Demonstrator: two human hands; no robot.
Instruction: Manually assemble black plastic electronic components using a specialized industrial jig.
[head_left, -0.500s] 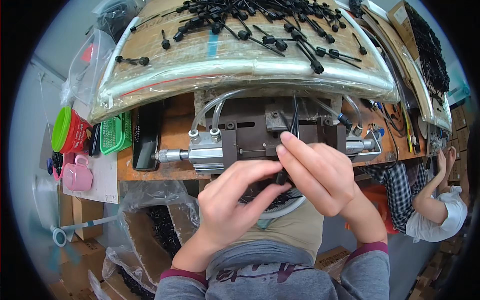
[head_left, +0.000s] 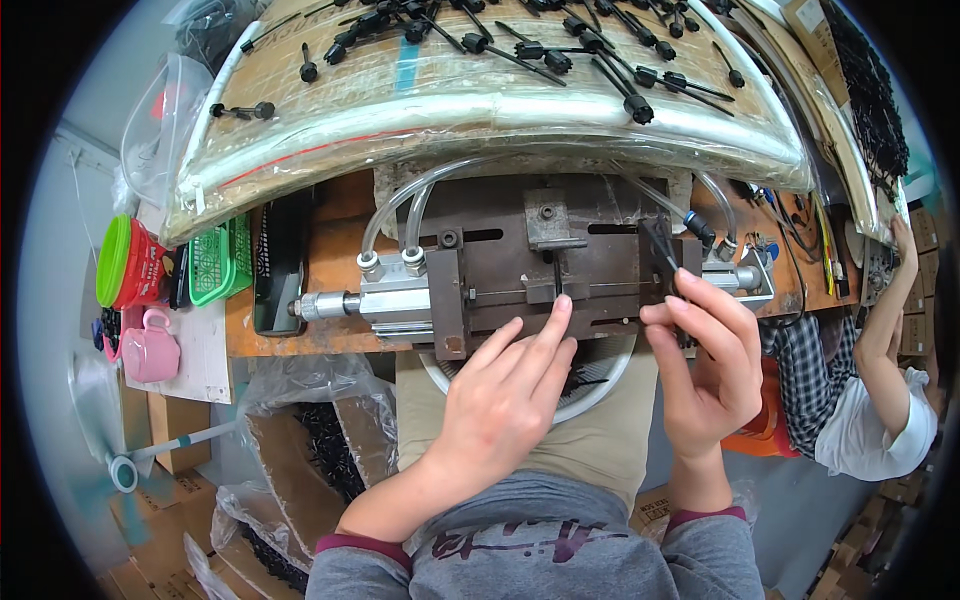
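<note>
Seen from above, a person's left hand (head_left: 505, 395) rests its index fingertip on the middle of a dark metal press fixture (head_left: 560, 265) fitted with a silver pneumatic cylinder (head_left: 385, 297) on a worn wooden table (head_left: 320, 215). The right hand (head_left: 705, 355) pinches a small black plastic rod (head_left: 660, 243) at the fixture's right side. Behind it, many black plastic pins (head_left: 560, 45) lie on a plastic-wrapped board (head_left: 450, 100), and a green basket (head_left: 218, 262) sits at left.

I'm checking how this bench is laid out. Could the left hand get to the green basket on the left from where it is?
Probably yes. The left hand rests at the metal press, and the green basket stands on the same bench further left. Only a black tray lies between them, low enough to pass over.
</note>
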